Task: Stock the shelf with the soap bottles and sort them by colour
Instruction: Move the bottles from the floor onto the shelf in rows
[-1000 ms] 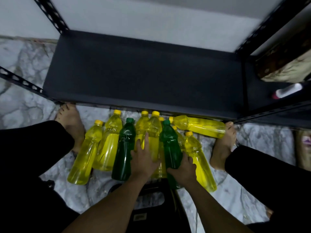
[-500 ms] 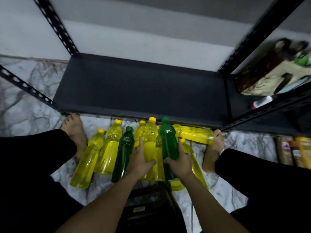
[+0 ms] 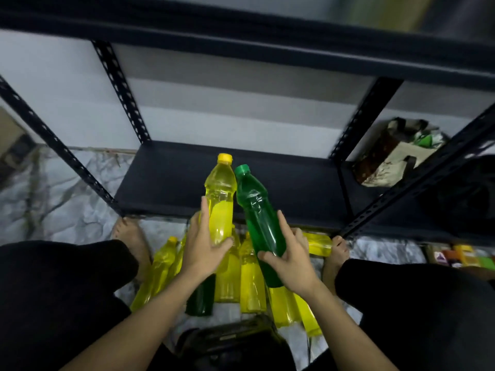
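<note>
Two colours in hand over the dark metal shelf [image 3: 166, 183]: my left hand [image 3: 206, 250] wraps the yellow plastic soap bottle [image 3: 221, 199], my right hand [image 3: 292, 261] the green plastic soap bottle [image 3: 257, 210], so I'd stand them upright, well apart.

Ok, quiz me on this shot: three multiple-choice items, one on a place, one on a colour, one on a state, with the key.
1. Where is the unheld green bottle?
A. on the shelf board
B. on the floor among the yellow bottles
C. in a bag

2. What colour is the cap of the raised bottle in the left hand?
A. yellow
B. white
C. red

3. What is the right hand doing?
A. hanging idle
B. pressing flat on the floor
C. gripping the lifted green bottle

Key: 1 B, it lies on the marble beside yellow ones; 2 A, the cap matches the yellow liquid; 3 C, its fingers curl round that bottle.
</note>
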A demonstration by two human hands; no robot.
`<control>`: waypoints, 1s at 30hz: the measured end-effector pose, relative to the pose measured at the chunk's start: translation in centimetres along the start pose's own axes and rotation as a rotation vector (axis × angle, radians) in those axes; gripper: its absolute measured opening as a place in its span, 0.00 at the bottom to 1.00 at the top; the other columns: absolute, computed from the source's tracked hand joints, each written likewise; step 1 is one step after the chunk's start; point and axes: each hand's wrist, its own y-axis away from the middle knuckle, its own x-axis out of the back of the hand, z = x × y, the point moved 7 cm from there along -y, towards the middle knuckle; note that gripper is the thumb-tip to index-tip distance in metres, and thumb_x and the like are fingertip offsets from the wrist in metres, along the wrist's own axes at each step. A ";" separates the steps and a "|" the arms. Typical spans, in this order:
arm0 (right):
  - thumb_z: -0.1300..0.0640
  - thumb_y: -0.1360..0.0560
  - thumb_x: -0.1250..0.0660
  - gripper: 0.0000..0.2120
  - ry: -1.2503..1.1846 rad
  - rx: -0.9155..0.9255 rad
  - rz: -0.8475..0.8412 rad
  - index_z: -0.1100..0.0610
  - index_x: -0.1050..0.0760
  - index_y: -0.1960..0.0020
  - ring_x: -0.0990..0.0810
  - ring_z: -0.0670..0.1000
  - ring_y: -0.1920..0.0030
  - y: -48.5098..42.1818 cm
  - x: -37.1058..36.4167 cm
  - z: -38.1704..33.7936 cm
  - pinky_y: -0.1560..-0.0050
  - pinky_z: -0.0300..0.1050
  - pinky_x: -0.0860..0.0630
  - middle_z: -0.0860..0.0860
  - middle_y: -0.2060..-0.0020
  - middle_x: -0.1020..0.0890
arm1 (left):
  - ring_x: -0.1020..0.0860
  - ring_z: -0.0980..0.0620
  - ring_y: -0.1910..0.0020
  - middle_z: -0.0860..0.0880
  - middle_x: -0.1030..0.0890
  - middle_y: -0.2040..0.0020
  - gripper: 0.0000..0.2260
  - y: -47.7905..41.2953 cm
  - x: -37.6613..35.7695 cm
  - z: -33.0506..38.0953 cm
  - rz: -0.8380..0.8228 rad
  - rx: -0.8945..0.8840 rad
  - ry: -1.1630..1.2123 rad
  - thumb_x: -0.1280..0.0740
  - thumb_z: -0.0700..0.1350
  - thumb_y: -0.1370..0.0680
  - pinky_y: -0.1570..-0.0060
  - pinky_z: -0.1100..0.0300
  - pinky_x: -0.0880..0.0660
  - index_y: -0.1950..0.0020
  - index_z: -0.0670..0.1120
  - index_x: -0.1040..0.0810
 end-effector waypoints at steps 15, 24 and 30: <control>0.53 0.29 0.23 0.51 -0.264 0.563 0.347 0.34 0.54 0.21 0.33 0.48 0.35 5.6 15.1 -20.7 0.30 0.53 0.32 0.44 0.44 0.32 | 0.37 0.71 0.33 0.59 0.37 0.26 0.51 2.0 15.4 21.1 0.210 -0.477 0.177 0.24 0.53 0.27 0.40 0.66 0.29 0.21 0.65 0.61; 0.52 0.30 0.23 0.51 -0.266 0.677 0.631 0.38 0.54 0.20 0.36 0.47 0.35 5.7 23.6 -27.3 0.32 0.40 0.40 0.47 0.42 0.34 | 0.36 0.59 0.29 0.53 0.38 0.26 0.51 2.6 21.3 33.3 0.378 -0.716 0.065 0.24 0.54 0.27 0.35 0.63 0.38 0.19 0.59 0.60; 0.51 0.29 0.23 0.51 -0.220 0.710 0.770 0.41 0.55 0.19 0.38 0.46 0.39 2.7 27.8 -29.8 0.36 0.39 0.42 0.48 0.43 0.35 | 0.40 0.68 0.35 0.57 0.40 0.25 0.52 0.0 21.9 38.0 0.369 -0.763 0.084 0.25 0.56 0.27 0.41 0.73 0.41 0.20 0.62 0.64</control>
